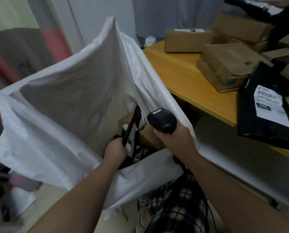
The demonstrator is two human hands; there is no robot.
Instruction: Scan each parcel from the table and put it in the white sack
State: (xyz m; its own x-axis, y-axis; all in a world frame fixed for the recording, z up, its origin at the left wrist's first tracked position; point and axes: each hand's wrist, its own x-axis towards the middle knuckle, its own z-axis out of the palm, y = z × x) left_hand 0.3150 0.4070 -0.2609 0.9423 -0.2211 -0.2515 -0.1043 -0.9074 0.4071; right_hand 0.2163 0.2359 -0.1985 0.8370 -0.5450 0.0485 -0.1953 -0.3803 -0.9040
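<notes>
The black flat parcel (pixel 132 125) is held edge-on inside the mouth of the white sack (pixel 64 106), gripped near its lower end by the left hand (pixel 115 151) with the fingers curled round it. That hold looks chosen so the thin packet can be slipped down between what is already inside and not laid across the opening. A cardboard box (pixel 148 134) and some dark items can be made out lower in the sack. The handheld barcode scanner (pixel 162 121) is wrapped firmly in the right hand (pixel 175 142), head up, right at the sack's near-right rim; it is judged to be kept in hand ready for the next label. The sack's far wall is propped tall and its mouth spread wide beside the yellow table (pixel 179 73), presumably so that parcels need only a short carry. On the table a black poly mailer (pixel 248 125) lies label-up, overhanging the near edge, with a brown paper-wrapped box (pixel 224 64) and further cardboard boxes (pixel 187 41) behind it, none yet bagged. Release of the held parcel is taken as the step in hand.
</notes>
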